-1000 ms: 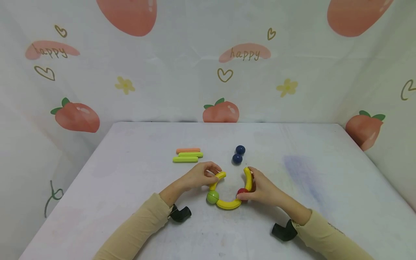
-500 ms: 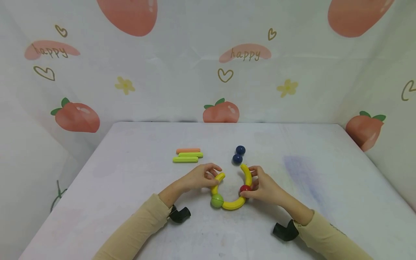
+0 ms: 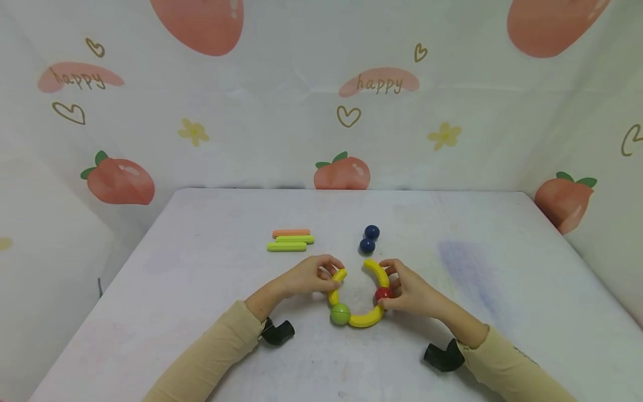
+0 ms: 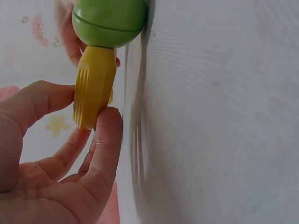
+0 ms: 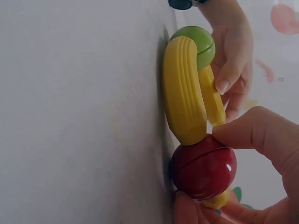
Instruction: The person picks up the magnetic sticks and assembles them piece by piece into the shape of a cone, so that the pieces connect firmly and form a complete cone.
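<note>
In the head view, my left hand (image 3: 316, 276) pinches a yellow curved toy rod (image 4: 93, 86) between thumb and finger. That rod joins a green ball (image 3: 340, 314), which meets a second yellow curved rod (image 3: 366, 320) nearest me. The second rod's other end touches a red ball (image 3: 383, 295), gripped by my right hand (image 3: 409, 290) with the thumb where rod and ball meet. From the red ball a third yellow curved rod (image 3: 375, 270) points away from me, beside my right fingers. Together the pieces form a ring with a gap at the far side.
Beyond my left hand lie two yellow-green sticks (image 3: 287, 247) and an orange stick (image 3: 291, 233), side by side. Two dark blue balls (image 3: 367, 245) touch each other behind the gap. A patterned cloth (image 3: 266, 111) hangs behind the white table (image 3: 211, 223).
The joined pieces have shifted right and slightly toward me. The third rod's far tip has swung left, narrowing the ring. Both hands keep their hold.
</note>
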Motion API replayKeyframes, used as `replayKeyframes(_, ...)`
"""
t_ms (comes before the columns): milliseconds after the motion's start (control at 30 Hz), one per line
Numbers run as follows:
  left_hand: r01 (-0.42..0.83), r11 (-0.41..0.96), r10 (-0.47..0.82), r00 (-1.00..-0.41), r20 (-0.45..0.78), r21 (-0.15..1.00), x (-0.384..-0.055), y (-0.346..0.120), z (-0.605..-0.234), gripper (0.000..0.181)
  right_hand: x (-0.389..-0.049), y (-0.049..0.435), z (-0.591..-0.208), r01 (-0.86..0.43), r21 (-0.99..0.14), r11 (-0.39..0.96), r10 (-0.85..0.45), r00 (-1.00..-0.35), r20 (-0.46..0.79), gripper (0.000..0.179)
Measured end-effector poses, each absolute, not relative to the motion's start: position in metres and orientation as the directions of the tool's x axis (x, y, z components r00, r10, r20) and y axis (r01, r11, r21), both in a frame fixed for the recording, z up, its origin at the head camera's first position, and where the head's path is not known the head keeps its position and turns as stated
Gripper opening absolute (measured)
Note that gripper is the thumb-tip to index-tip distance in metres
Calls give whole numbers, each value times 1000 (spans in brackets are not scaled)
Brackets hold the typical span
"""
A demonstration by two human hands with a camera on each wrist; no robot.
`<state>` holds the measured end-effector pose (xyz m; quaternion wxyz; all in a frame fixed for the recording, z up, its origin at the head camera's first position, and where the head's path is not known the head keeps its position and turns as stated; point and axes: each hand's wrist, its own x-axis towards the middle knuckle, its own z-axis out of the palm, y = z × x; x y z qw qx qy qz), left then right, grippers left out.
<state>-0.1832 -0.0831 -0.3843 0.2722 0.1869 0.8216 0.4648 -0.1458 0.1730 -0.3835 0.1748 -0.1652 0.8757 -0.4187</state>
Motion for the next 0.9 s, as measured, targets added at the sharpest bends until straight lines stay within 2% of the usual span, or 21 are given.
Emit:
replayKeyframes(233, 32, 476, 579, -763, -286, 879, -183, -84, -384, 35, -148, 178, -379, -155, -789, 595, -490, -847, -203, 71)
replayKeyframes(433, 57, 489, 606, -740, -291, 871, -183, -83, -383, 33, -153, 185, -378, -217, -765, 607, -536, -822, -193, 68)
replayKeyframes(767, 159, 548, 631, -723, -281, 821, -180, -83, -380, 24, -157, 193, -377, -281, -715, 640, -555, -812, -178, 58)
replayKeyframes(900, 172, 557, 641, -711, -289, 812, -179, -83, -380, 20, -160, 192, -380, -313, -681, 662, -541, -828, -146, 56)
